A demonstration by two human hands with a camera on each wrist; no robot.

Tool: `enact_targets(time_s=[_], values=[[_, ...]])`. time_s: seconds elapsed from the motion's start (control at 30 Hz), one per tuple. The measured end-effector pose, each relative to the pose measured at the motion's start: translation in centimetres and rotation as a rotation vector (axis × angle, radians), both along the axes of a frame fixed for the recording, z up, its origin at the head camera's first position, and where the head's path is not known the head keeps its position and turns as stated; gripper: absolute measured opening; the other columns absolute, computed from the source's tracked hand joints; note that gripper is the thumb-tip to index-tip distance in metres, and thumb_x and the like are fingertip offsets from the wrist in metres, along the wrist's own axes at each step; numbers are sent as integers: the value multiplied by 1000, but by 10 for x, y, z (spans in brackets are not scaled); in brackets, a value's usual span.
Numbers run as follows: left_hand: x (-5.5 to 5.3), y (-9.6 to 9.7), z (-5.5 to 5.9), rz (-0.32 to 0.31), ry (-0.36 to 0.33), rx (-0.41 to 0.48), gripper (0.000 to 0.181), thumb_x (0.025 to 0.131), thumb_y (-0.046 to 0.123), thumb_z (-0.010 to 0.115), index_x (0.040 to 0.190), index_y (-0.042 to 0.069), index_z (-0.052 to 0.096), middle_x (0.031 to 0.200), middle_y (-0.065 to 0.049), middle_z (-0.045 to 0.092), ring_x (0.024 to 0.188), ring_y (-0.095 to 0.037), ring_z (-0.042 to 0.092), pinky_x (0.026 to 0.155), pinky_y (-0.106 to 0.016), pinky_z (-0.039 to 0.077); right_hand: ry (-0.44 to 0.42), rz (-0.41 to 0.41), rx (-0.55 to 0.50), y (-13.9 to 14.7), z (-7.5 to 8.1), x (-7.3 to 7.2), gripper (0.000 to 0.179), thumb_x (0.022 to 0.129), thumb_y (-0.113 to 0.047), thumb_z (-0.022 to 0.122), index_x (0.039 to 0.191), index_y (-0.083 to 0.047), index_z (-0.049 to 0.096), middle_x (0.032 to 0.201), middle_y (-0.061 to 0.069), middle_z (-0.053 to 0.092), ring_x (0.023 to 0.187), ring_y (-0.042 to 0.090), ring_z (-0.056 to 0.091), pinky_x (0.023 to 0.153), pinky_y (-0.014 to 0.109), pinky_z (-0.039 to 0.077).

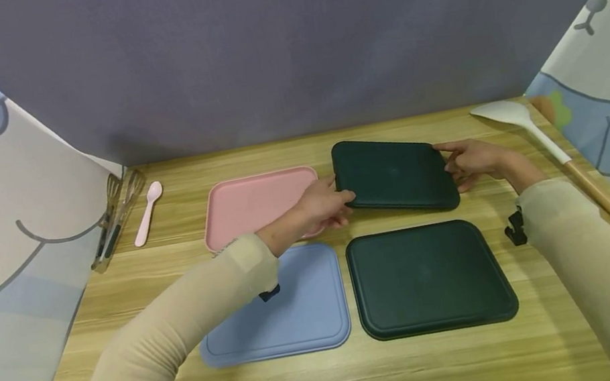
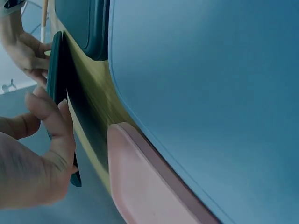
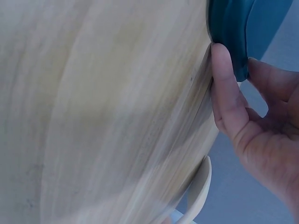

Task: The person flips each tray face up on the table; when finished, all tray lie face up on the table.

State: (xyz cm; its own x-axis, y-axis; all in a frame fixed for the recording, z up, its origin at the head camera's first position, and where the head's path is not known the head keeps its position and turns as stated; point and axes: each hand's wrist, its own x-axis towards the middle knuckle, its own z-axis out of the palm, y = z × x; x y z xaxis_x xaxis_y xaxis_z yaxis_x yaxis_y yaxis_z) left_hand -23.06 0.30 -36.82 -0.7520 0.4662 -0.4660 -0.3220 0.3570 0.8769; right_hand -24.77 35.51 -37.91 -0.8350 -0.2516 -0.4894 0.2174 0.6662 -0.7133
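Note:
A dark green rectangular tray (image 1: 394, 175) is held tilted above the table by both hands. My left hand (image 1: 322, 204) pinches its left edge between thumb and fingers. At the opposite short edge my right hand (image 1: 471, 162) grips the tray near a corner. In the right wrist view, the right hand's thumb and fingers (image 3: 226, 88) pinch the tray's rim (image 3: 229, 42). Seen nearly edge-on in the left wrist view, the tray (image 2: 55, 70) stands off the wood. Beneath the left forearm lies a blue tray (image 1: 302, 313), and behind it a pink tray (image 1: 258, 202), partly hidden by the left hand.
A second dark green tray (image 1: 428, 281) lies flat in front of the held one. Two whisk-like utensils (image 1: 116, 217) and a pink spoon (image 1: 149, 214) lie at the left. A white ladle (image 1: 541, 138) with a wooden handle lies along the right edge. A grey wall (image 1: 279, 45) closes the back.

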Motion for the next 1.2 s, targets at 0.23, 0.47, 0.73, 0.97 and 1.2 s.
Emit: enact_targets(time_s=[0.23, 0.47, 0.73, 0.97, 1.2], values=[[6, 8, 4, 2, 148, -96, 77, 101, 22, 61, 161, 6, 15, 109, -29, 69, 48, -14, 55, 59, -34, 51, 9, -5, -2, 1, 1, 1, 74, 99, 2, 40, 162, -9, 2, 138, 34, 33, 97, 27, 57, 79, 41, 60], [8, 13, 11, 43, 187, -107, 76, 100, 25, 62, 161, 13, 19, 109, -25, 71, 50, -14, 54, 61, -36, 50, 19, -4, -12, 1, 0, 5, 74, 100, 3, 39, 162, -12, 1, 147, 38, 26, 105, 31, 58, 81, 44, 60], [2, 17, 35, -10, 409, -267, 73, 100, 33, 62, 158, 9, 25, 96, -12, 77, 50, -13, 58, 56, -24, 47, 41, -20, -14, -3, -2, 7, 72, 102, -1, 42, 162, -12, 4, 150, 40, 25, 111, 37, 61, 83, 45, 60], [-1, 27, 62, -37, 548, -334, 69, 100, 31, 59, 157, 6, 29, 80, -3, 74, 57, -15, 66, 50, -24, 43, 40, -42, -56, -9, -3, 7, 72, 100, 2, 39, 162, -11, 5, 146, 37, 31, 108, 31, 62, 82, 43, 60], [-2, 37, 81, -88, 651, -467, 67, 100, 32, 55, 155, 2, 30, 86, -2, 74, 60, -14, 65, 44, -23, 38, 13, -41, -92, -15, -3, 6, 71, 103, -1, 39, 163, -13, 2, 141, 31, 34, 95, 21, 62, 82, 43, 60]])
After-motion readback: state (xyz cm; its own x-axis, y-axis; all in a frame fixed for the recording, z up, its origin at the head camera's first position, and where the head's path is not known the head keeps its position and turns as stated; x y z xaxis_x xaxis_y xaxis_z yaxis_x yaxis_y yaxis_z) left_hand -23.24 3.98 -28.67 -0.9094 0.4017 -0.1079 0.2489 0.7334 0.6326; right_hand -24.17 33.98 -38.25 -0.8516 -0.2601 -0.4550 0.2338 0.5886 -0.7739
